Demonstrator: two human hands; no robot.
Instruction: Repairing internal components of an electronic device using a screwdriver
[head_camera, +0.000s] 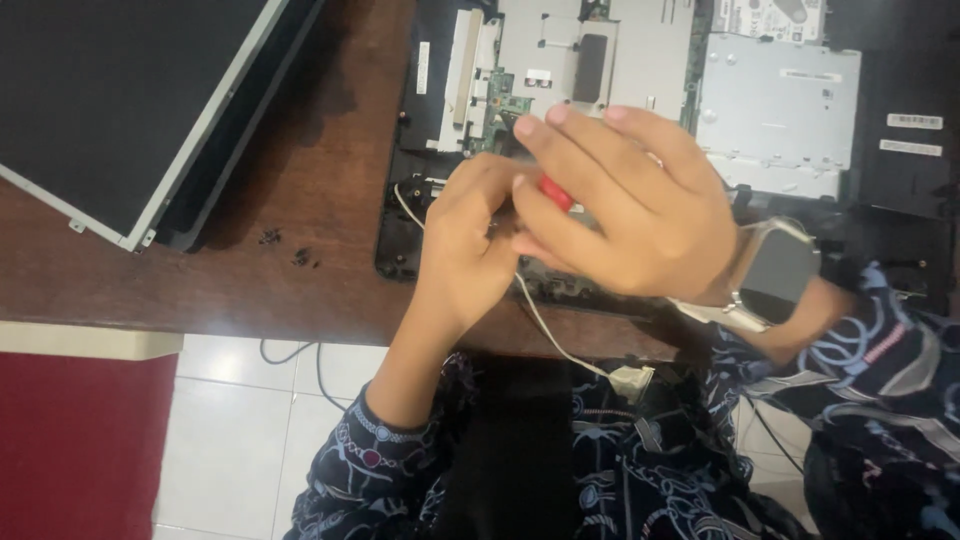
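An opened black laptop base (780, 110) lies on the brown wooden table (300, 180), its metal plates and green circuit board exposed. My right hand (630, 200), with a grey watch on the wrist, is shut on a red-handled tool (556, 193) over the laptop's near edge. My left hand (465, 240) is closed beside it, its fingers touching the same tool and a thin white cable (545, 330) that trails off the table edge to a small flat connector (632, 380). The tool's tip is hidden by my fingers.
A detached flat screen panel (110, 100) lies at the left on the table. Several small dark screws (285, 248) sit between it and the laptop. Below the table edge are white floor tiles, a red mat (80, 440) and loose cables.
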